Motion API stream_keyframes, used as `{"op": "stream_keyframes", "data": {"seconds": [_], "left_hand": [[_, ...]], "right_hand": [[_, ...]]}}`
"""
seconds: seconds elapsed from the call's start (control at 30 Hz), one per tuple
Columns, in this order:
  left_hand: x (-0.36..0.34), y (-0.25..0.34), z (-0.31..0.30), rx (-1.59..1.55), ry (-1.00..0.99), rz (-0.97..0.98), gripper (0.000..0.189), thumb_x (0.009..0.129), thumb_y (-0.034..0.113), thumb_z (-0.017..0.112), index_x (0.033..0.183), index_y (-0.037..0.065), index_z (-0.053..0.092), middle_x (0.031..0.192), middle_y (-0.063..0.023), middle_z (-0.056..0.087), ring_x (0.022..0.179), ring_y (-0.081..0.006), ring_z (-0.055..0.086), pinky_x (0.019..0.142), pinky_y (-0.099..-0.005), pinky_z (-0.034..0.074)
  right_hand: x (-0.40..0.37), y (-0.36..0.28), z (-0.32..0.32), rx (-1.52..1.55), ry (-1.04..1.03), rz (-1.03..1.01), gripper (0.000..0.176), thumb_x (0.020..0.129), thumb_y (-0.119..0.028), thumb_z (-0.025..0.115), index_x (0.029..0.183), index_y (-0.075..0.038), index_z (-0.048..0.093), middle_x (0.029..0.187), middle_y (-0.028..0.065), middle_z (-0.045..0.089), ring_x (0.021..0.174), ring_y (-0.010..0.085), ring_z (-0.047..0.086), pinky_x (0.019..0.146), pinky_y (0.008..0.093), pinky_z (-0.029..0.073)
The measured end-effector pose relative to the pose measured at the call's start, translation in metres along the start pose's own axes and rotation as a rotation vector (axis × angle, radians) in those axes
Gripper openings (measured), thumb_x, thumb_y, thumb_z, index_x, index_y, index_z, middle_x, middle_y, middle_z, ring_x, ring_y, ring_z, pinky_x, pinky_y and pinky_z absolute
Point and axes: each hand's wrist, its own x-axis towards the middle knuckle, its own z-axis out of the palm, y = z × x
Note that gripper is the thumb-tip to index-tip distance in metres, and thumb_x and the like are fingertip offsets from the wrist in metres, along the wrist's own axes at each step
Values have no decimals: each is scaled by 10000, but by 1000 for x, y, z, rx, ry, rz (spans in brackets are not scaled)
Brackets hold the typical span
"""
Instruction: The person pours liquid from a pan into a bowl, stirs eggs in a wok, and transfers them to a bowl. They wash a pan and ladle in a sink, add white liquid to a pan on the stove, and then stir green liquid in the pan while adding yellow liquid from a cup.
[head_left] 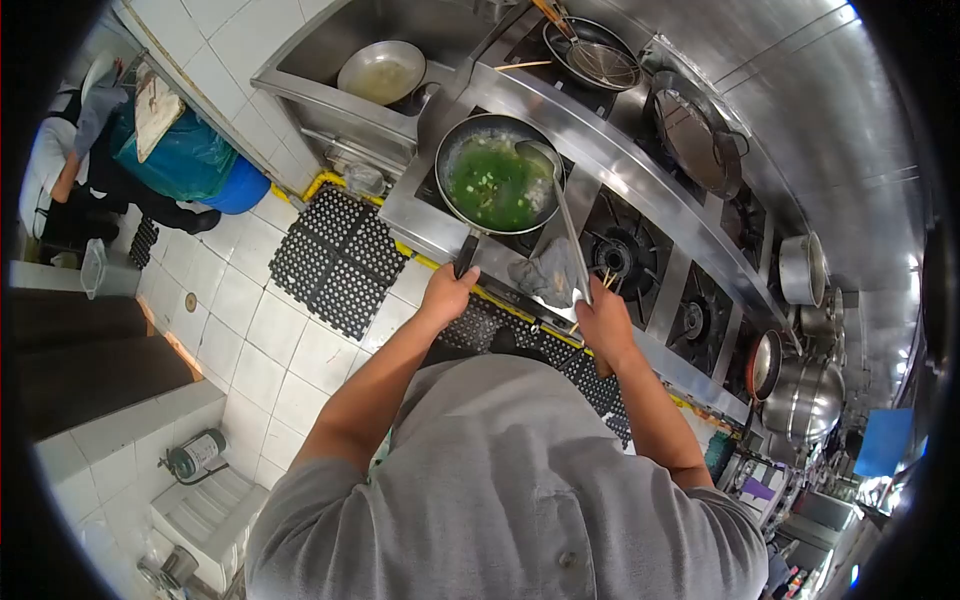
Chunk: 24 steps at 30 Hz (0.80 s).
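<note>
My left hand is closed around the black handle of a frying pan, which sits on the front left burner. Green liquid with pale bits fills the pan. In my right hand is the long handle of a metal ladle, its bowl dipped at the pan's right edge. Thin wooden sticks poke out beside the right hand's fingers; whether they are held too, I cannot tell. A crumpled grey cloth lies on the stove front between my hands.
Bare burners continue to the right. On the raised back shelf are a pan with a strainer and other pans. A metal bowl stands in the steel basin at left. Black mats cover some floor tiles. Another person is at far left.
</note>
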Motion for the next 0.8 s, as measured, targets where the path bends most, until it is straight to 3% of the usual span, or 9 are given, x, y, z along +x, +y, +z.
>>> {"op": "stream_keyframes", "data": {"seconds": [0.1, 0.13, 0.27, 0.37, 0.43, 0.5, 0.53, 0.67, 0.8], "left_hand": [[8, 0, 1, 82, -30, -100, 476, 1011, 400, 689, 1017, -76, 696, 915, -230, 735, 878, -360, 716, 822, -455, 532], [12, -8, 4, 89, 13, 53, 423, 1044, 419, 669, 864, 39, 618, 655, -11, 533, 539, -142, 502, 480, -348, 389], [2, -4, -10, -366, -96, -128, 438, 1056, 477, 618, 889, 72, 615, 676, -13, 541, 524, -144, 485, 481, -330, 415], [-12, -38, -23, -718, -191, -456, 406, 1064, 461, 584, 919, 84, 626, 711, -29, 574, 559, -185, 522, 539, -350, 464], [7, -125, 0, -368, -320, -504, 358, 1059, 415, 585, 944, 81, 644, 741, -63, 611, 606, -245, 582, 610, -385, 513], [-17, -113, 40, 339, -188, 246, 258, 1024, 322, 610, 1047, 77, 688, 807, -115, 638, 719, -359, 650, 718, -479, 562], [-27, -81, 53, 377, -213, 495, 268, 969, 272, 660, 1154, 85, 710, 1089, -181, 687, 1004, -422, 674, 886, -541, 551], [-10, 13, 119, 596, -142, 1028, 400, 946, 231, 668, 1324, 100, 675, 1574, -167, 487, 1519, -350, 374, 1222, -521, 338], [35, -18, 137, 649, -121, 963, 424, 983, 210, 624, 1389, 91, 639, 1549, -155, 527, 1531, -344, 378, 1269, -504, 281]], "right_hand": [[-13, -26, 5, 516, -312, 335, 265, 936, -165, 656, 1104, 39, 636, 726, 143, 680, 679, 279, 724, 610, 402, 560], [-14, -27, 14, 819, -378, 377, 255, 970, -164, 633, 1142, 24, 633, 711, 10, 576, 623, 102, 604, 529, 268, 474], [-1, -38, -9, 1829, -629, 636, 323, 1006, -138, 573, 1286, 23, 570, 765, -39, 500, 565, 59, 452, 478, 229, 402], [7, -41, -28, 1952, -693, 646, 346, 1009, -142, 579, 1298, 48, 566, 754, -40, 491, 571, 55, 469, 483, 214, 395], [3, -57, -50, 1657, -565, 599, 368, 995, -125, 601, 1304, 73, 578, 772, -12, 533, 573, 83, 501, 486, 237, 409], [0, -79, -72, 1281, -422, 552, 376, 983, -117, 619, 1303, 78, 595, 784, 6, 560, 575, 101, 521, 487, 257, 420], [2, -80, -77, 1163, -396, 520, 387, 952, -102, 631, 1289, 87, 621, 791, 33, 598, 584, 122, 552, 498, 280, 442], [9, -82, -89, 856, -327, 437, 396, 901, -85, 622, 1252, 95, 649, 728, 28, 596, 555, 125, 576, 517, 278, 464], [22, -57, -79, 668, -299, 354, 282, 921, -82, 607, 1164, 51, 661, 725, 17, 579, 532, 108, 564, 480, 276, 443]]}}
